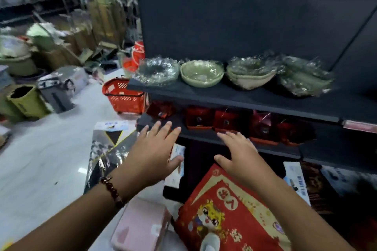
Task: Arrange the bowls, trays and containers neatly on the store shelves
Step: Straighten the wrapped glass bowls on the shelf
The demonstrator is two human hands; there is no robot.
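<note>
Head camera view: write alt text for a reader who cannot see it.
Two open hands, left hand and right hand, reach toward a dark store shelf holding four plastic-wrapped bowls, with red containers on the shelf below.

We see glossy, crinkled plastic film wrapping the pale green bowls (202, 73) on a matt dark shelf (244, 98), a red plastic lattice basket (123, 96), and shiny polished floor tiles (51, 149).

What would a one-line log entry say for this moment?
left hand: open, empty | right hand: open, empty | reaching toward red containers, lower shelf | wrapped bowls above
</note>
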